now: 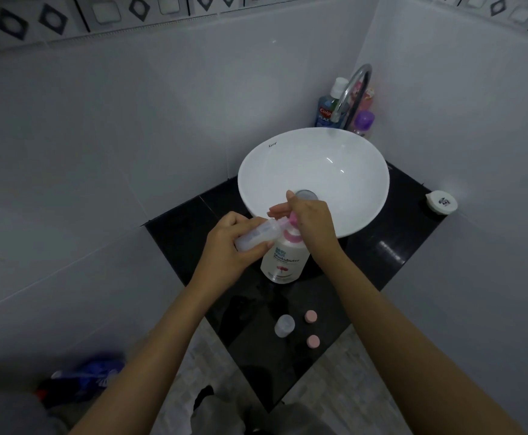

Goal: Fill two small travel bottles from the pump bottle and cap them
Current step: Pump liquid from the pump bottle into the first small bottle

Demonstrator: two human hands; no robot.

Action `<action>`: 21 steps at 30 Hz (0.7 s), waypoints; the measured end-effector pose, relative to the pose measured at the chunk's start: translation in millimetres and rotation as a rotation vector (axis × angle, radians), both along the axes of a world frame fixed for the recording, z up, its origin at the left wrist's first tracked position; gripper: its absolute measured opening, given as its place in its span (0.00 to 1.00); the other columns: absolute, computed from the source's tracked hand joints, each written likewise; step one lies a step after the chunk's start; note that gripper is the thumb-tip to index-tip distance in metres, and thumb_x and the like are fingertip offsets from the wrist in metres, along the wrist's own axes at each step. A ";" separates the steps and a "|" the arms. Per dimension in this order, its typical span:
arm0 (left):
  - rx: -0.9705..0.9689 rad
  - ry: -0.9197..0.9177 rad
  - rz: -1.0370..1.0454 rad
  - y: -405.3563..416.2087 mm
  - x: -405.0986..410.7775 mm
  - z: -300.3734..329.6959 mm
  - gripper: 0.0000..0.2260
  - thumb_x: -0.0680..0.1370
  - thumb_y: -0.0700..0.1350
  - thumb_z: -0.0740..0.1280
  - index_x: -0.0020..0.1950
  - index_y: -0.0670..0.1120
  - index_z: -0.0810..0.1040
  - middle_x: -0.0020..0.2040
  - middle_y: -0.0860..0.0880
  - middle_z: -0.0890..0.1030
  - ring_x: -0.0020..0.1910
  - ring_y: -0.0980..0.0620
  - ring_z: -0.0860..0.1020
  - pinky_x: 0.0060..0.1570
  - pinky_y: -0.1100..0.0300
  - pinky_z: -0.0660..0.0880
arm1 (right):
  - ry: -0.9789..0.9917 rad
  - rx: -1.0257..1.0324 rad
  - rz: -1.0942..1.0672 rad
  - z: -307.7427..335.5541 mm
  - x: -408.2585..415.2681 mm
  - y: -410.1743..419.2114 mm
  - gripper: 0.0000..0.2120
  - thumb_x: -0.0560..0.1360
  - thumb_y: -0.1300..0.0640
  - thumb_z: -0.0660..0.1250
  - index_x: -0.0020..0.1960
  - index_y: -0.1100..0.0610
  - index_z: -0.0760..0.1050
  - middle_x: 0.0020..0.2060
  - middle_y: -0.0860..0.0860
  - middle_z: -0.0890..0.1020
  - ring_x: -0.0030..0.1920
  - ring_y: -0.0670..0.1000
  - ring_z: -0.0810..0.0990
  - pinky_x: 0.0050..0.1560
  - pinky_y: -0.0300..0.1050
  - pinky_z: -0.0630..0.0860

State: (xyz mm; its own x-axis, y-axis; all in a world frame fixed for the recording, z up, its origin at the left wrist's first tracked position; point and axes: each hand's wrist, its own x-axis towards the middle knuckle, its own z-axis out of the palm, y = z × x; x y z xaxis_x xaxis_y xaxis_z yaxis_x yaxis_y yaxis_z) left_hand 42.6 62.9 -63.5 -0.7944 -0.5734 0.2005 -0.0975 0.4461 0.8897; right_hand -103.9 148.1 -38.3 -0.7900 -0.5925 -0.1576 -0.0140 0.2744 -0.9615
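Left hand (225, 246) has its grip closed round a light, squashy travel bottle (256, 235) — tilted, mouth at the nozzle; hold mid-body. Right hand (311, 215), at three o'clock, lies flat on the pump bottle (284, 259) head — nothing clasped.

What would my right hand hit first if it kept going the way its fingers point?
Probably the sink: the right hand rests on the pump, fingers pointing up-left over the bowl toward its far wall. Depth is unclear.
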 end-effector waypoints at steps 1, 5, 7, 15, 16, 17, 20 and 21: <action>0.007 0.005 -0.007 -0.2 0.3 -1.4 0.18 0.71 0.50 0.72 0.61 0.54 0.78 0.47 0.52 0.75 0.46 0.63 0.73 0.44 0.76 0.71 | 0.019 0.021 -0.013 -2.6 0.0 -0.7 0.20 0.80 0.53 0.58 0.43 0.60 0.84 0.33 0.47 0.84 0.36 0.42 0.79 0.34 0.24 0.72; 0.054 -0.014 -0.031 -2.7 1.6 -7.6 0.18 0.71 0.50 0.72 0.60 0.56 0.78 0.47 0.50 0.75 0.46 0.61 0.74 0.45 0.73 0.72 | 0.010 0.028 0.029 -13.6 1.2 0.9 0.20 0.79 0.48 0.57 0.45 0.58 0.83 0.27 0.42 0.78 0.28 0.42 0.77 0.34 0.35 0.73; 0.049 -0.043 -0.038 -3.3 0.9 -11.0 0.18 0.72 0.50 0.72 0.61 0.54 0.79 0.47 0.50 0.75 0.46 0.60 0.74 0.45 0.73 0.72 | 0.110 0.068 0.037 -18.2 2.9 -0.9 0.19 0.80 0.52 0.57 0.49 0.60 0.83 0.30 0.41 0.79 0.28 0.39 0.76 0.35 0.29 0.71; 0.059 -0.001 -0.036 -0.5 2.3 -7.5 0.17 0.71 0.49 0.73 0.59 0.59 0.77 0.47 0.51 0.76 0.45 0.66 0.73 0.44 0.76 0.71 | 0.068 -0.009 0.076 -3.1 -2.3 6.5 0.15 0.79 0.51 0.61 0.52 0.59 0.82 0.41 0.49 0.83 0.43 0.48 0.79 0.36 0.32 0.77; 0.068 0.011 -0.033 -0.2 2.2 -6.4 0.17 0.71 0.49 0.73 0.59 0.58 0.77 0.47 0.51 0.76 0.45 0.66 0.74 0.44 0.76 0.71 | 0.043 -0.051 0.055 1.8 -3.5 5.3 0.15 0.79 0.51 0.62 0.52 0.60 0.82 0.43 0.53 0.85 0.43 0.49 0.80 0.35 0.32 0.78; 0.073 0.017 -0.030 0.0 2.0 -5.6 0.18 0.71 0.49 0.73 0.60 0.57 0.77 0.47 0.52 0.76 0.45 0.65 0.74 0.43 0.76 0.71 | 0.035 -0.080 0.031 3.5 -4.8 4.2 0.16 0.79 0.51 0.62 0.52 0.61 0.82 0.44 0.55 0.85 0.43 0.49 0.81 0.36 0.33 0.78; 0.081 0.021 -0.020 0.6 1.6 -5.8 0.19 0.71 0.49 0.73 0.61 0.54 0.78 0.47 0.53 0.76 0.45 0.65 0.74 0.43 0.76 0.71 | 0.028 -0.037 0.001 -0.8 -0.9 1.2 0.19 0.80 0.52 0.58 0.46 0.62 0.82 0.41 0.56 0.85 0.38 0.46 0.81 0.35 0.30 0.77; 0.083 0.026 -0.019 0.6 1.4 -6.2 0.18 0.71 0.49 0.73 0.60 0.55 0.78 0.47 0.53 0.76 0.45 0.66 0.74 0.43 0.76 0.71 | 0.026 -0.014 -0.007 -3.2 1.1 1.1 0.19 0.81 0.52 0.57 0.45 0.62 0.83 0.39 0.55 0.84 0.36 0.44 0.80 0.33 0.29 0.75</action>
State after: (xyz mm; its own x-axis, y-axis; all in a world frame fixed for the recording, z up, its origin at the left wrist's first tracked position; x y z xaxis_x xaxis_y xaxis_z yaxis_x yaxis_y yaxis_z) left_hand 43.9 63.6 -69.7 -0.8007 -0.5734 0.1735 -0.0662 0.3725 0.9257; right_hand -102.8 149.2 -41.5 -0.7976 -0.5892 -0.1288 -0.0369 0.2608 -0.9647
